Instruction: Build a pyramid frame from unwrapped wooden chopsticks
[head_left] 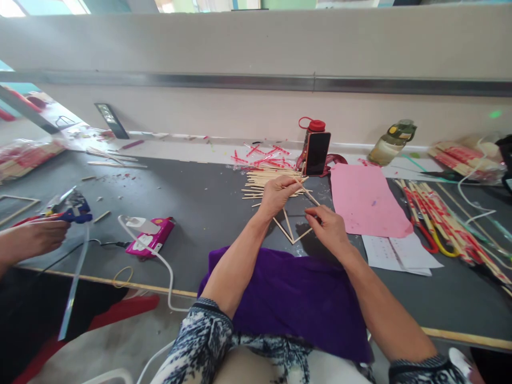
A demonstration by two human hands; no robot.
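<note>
My left hand (pixel 278 196) pinches the upper end of a thin wooden stick (pixel 310 194) above the table. That stick slants down to my right hand (pixel 330 229), whose thumb and fingers are closed at its lower end. Under and between my hands is a frame of joined wooden sticks (pixel 285 232), with one corner pointing toward me. My fingers hide part of the frame's far side. Just beyond my left hand lies a pile of loose wooden sticks (pixel 256 184). A purple cloth (pixel 288 298) covers my lap and the table edge.
On the left, another person's hand (pixel 42 237) holds a blue glue gun (pixel 78 209). A pink box with a white plug (pixel 154 237) lies nearby. Behind stand a phone (pixel 318 153) and bottle (pixel 390 144). Pink paper (pixel 368 200), scissors (pixel 430 237) and wrapped sticks (pixel 452 226) lie right.
</note>
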